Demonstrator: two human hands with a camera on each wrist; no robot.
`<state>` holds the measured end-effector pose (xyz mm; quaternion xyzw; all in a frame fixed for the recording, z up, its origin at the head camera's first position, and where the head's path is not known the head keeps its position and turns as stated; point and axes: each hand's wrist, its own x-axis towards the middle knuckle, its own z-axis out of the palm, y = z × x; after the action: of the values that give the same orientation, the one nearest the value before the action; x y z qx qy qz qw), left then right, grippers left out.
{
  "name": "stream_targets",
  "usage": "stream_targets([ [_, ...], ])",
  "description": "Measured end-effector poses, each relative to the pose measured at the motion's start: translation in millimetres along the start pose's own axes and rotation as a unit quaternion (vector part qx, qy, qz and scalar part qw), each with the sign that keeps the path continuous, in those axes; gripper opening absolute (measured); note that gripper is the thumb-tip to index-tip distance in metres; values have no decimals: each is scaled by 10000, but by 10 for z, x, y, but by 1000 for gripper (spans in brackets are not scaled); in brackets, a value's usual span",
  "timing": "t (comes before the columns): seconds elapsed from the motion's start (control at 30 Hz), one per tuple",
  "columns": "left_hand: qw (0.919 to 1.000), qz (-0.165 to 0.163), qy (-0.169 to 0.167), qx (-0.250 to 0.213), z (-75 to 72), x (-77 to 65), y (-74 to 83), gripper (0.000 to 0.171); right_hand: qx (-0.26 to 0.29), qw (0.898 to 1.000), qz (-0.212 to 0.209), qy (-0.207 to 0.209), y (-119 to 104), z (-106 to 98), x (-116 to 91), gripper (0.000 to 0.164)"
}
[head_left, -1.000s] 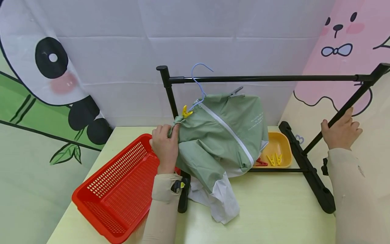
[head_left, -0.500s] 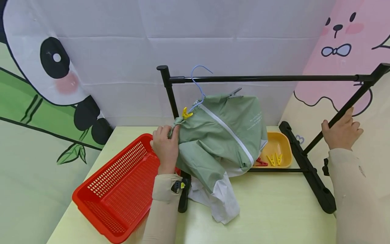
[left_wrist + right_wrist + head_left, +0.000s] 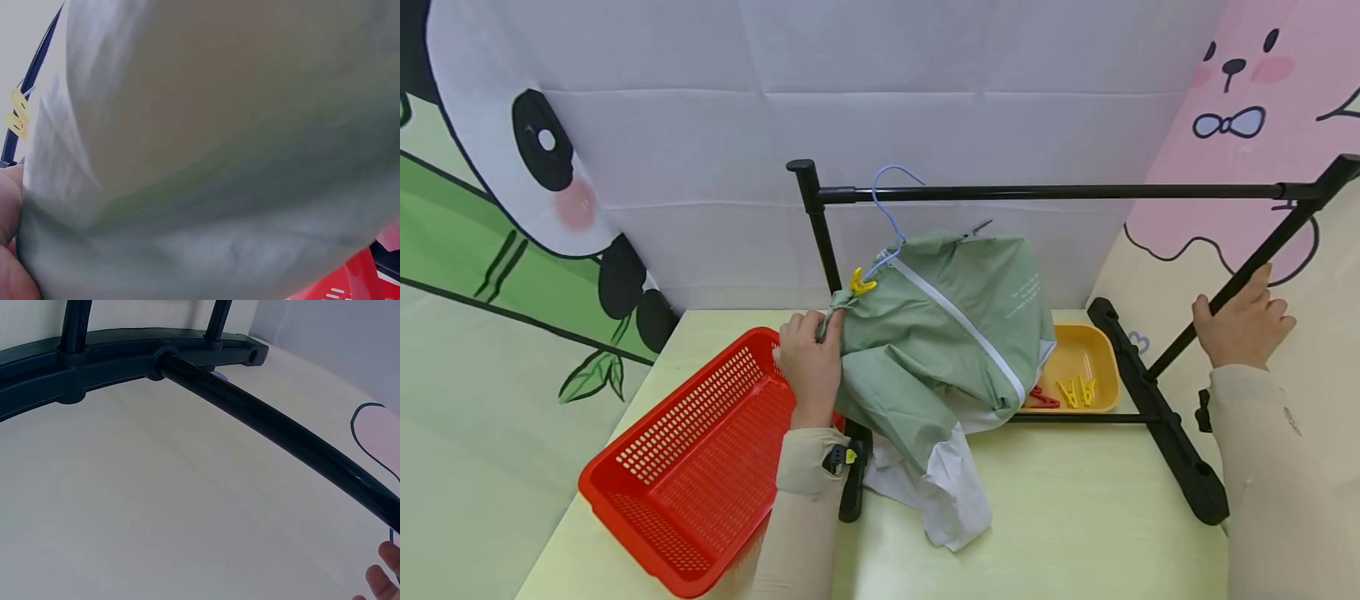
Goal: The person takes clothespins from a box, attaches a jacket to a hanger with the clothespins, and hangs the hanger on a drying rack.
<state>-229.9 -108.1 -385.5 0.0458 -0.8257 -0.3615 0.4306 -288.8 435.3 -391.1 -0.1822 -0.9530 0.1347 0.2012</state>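
A light green jacket [image 3: 925, 308] with a white front strip and white lower parts hangs on a blue hanger [image 3: 891, 217], hooked over the top bar of a black clothes rack [image 3: 1045, 192]. A yellow clothes peg [image 3: 861, 282] sits at its left end, a grey peg [image 3: 977, 229] at its right. My left hand [image 3: 811, 362] grips the jacket's left edge just below the yellow peg; pale, blurred cloth [image 3: 219, 156] fills most of the left wrist view. Out at the rack's right upright, my right hand [image 3: 1243, 325] holds the post, with fingertips [image 3: 380, 581] below it in the right wrist view.
A red perforated basket [image 3: 688, 467] stands on the table to the left. Behind the jacket's right side is a yellow tray [image 3: 1086, 358] with yellow pegs [image 3: 1077, 391] and red pegs [image 3: 1042, 399]. The rack's black foot [image 3: 1180, 450] lies at the right.
The hanger hook has sunk slightly towards the bar. The jacket's right side and grey peg have shifted a little left. Both hands stay nearly in place; the panda backdrop at left has shifted right.
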Motion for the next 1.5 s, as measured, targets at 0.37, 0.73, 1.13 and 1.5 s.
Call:
stream_targets([
  [0.37,9996,-196,-169,-93,-1,-12,-11,30,-10,10000,-88,-33,31,-2,18,86],
  [0.73,9986,-375,-363,-25,19,-30,-50,30,-114,9999,-100,-73,43,13,34,86],
  [1.13,9981,-422,-448,-65,14,-63,-47,29,-160,9997,-98,-131,36,7,26,86],
  [1.5,9976,-469,-500,-58,21,-77,-74,29,-56,9999,-130,-100,47,0,14,87],
])
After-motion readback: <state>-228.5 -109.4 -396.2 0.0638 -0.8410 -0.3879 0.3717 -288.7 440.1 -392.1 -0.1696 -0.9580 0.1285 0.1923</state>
